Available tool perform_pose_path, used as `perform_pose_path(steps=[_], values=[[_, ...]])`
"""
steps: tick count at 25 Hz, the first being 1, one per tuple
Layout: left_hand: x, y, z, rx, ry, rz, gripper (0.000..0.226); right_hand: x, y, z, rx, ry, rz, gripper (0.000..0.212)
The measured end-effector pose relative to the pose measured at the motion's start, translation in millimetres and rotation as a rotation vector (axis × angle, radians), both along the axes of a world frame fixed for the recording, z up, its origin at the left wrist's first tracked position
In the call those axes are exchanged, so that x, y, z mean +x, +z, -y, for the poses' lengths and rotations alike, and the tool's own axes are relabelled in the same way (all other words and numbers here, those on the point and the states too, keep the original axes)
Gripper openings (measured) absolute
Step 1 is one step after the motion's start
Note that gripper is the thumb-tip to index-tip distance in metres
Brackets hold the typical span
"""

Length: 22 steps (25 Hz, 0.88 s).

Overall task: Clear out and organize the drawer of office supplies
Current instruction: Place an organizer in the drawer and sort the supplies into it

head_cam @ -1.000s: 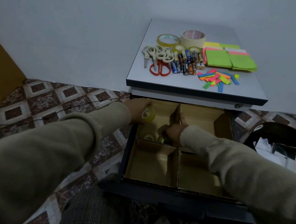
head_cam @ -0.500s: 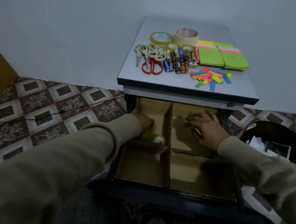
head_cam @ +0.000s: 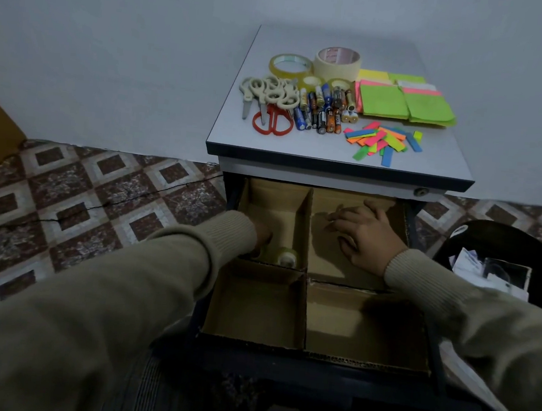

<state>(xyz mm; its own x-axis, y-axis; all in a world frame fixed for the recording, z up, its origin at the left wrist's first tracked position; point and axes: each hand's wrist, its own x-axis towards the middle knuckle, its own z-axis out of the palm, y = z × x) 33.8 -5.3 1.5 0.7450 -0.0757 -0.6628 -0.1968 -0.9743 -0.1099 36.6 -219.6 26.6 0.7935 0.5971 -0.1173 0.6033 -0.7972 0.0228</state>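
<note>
The drawer (head_cam: pixel 312 370) holds matt brown corrugated cardboard dividers (head_cam: pixel 305 229) with rough cut edges. A small roll of clear tape (head_cam: pixel 286 257) inside looks glossy plastic. The table (head_cam: pixel 302 145) top is smooth pale laminate with a dark edge. On it, scissors (head_cam: pixel 270 121) show plastic handles and metal blades, batteries (head_cam: pixel 323 110) shine, sticky notes (head_cam: pixel 404 100) are matt paper. Sleeves (head_cam: pixel 453 301) are ribbed knit cloth

Red-handled scissors (head_cam: pixel 271 123), neon green sticky notes (head_cam: pixel 383 100), brown diamond-patterned floor (head_cam: pixel 97 193).
</note>
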Motion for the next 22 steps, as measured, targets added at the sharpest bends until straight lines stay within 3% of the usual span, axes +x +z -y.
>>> perform_pose_path(steps=[2,11,15,17,19,22], values=[[-4.3,2.1,1.5,-0.015,0.065,-0.068,0.049,0.4,0.8,-1.0,-0.015,-0.003,-0.009,0.040],[-6.5,-2.1,-2.2,-0.045,0.090,-0.068,0.049,-0.9,6.0,-0.1,-0.046,-0.025,-0.014,0.040],[-7.3,20.7,-5.7,-0.279,0.127,0.175,0.047,2.1,16.3,1.4,-0.002,-0.045,0.021,0.042],[-6.0,35.1,-11.5,-0.385,0.130,0.269,0.035,3.7,26.9,0.1,0.064,-0.071,0.004,0.043],[-3.9,51.7,-17.2,-0.465,0.113,0.387,0.019,6.6,39.1,-2.6,0.125,-0.065,-0.003,0.042],[0.6,90.6,-22.7,-0.505,0.094,0.479,0.016,13.8,64.5,-7.9,0.178,-0.070,0.017,0.038]])
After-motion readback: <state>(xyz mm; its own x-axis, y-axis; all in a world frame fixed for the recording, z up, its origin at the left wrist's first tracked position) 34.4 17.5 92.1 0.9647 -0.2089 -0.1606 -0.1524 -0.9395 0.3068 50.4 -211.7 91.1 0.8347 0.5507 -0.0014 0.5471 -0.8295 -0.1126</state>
